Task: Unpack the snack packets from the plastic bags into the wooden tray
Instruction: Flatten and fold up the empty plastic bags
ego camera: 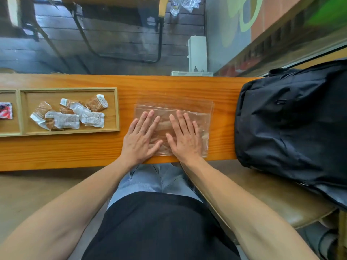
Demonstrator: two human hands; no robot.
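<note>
Pressing flat-fingered, gripping nothing, left hand (139, 136) and right hand (185, 136) lay on the plastic bags (173, 109); the wooden tray (117, 109) sat at ten o'clock, nearer the left

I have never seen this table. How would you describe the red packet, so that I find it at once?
Start at the wooden tray on the left part of the orange table. It has a thin divider; the large compartment holds the brown-and-white snack packets. The red packet lies alone in the compartment left of the divider, cut by the picture's edge, and it is the only red one.
</note>
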